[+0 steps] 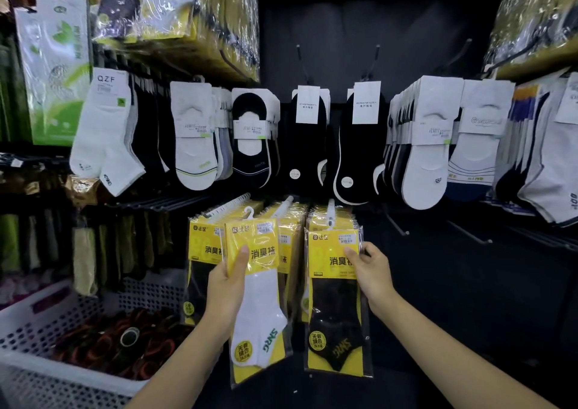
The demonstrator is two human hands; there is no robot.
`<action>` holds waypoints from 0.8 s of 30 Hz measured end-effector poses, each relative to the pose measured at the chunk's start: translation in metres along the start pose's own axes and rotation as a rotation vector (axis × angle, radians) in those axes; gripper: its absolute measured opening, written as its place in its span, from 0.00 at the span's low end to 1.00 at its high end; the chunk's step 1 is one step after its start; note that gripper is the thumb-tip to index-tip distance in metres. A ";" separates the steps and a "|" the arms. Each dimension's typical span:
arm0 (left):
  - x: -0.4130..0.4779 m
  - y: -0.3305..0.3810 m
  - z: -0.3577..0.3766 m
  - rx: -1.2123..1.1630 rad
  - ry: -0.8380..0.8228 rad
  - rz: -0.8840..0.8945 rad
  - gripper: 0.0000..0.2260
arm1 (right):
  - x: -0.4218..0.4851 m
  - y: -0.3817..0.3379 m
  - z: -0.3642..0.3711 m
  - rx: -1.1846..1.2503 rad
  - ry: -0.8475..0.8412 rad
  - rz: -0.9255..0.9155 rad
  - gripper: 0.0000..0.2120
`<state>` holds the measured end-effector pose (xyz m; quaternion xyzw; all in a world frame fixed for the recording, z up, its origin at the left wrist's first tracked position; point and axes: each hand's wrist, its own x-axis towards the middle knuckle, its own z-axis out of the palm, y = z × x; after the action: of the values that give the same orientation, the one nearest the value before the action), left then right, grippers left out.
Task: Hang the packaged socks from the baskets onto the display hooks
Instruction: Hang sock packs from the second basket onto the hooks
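Observation:
My left hand grips a yellow pack of white socks by its upper left side, its white plastic hanger up near a row of hanging packs. My right hand holds the right edge of a yellow pack of black socks that hangs at the front of a stack on a display hook. More yellow packs hang behind on the left hook. A white perforated basket at lower left holds dark packaged socks.
Above hang rows of white and black loose socks on card headers. Bare hooks jut out at the right of the yellow packs. Packed goods crowd the left shelves and upper corners.

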<state>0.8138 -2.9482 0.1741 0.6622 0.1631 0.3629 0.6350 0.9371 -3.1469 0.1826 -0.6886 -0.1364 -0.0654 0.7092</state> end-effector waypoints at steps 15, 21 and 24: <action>-0.004 -0.008 0.026 -0.079 -0.194 0.013 0.08 | 0.024 0.032 -0.008 0.009 0.287 0.293 0.11; -0.019 -0.006 0.056 -0.090 -0.324 0.029 0.04 | -0.021 -0.003 -0.006 0.145 -0.138 0.138 0.14; -0.028 -0.007 0.072 -0.090 -0.365 0.042 0.06 | -0.036 -0.015 -0.005 0.208 -0.250 0.077 0.12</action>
<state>0.8456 -3.0183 0.1650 0.6911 0.0147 0.2570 0.6753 0.8992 -3.1562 0.1868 -0.6191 -0.2031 0.0622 0.7560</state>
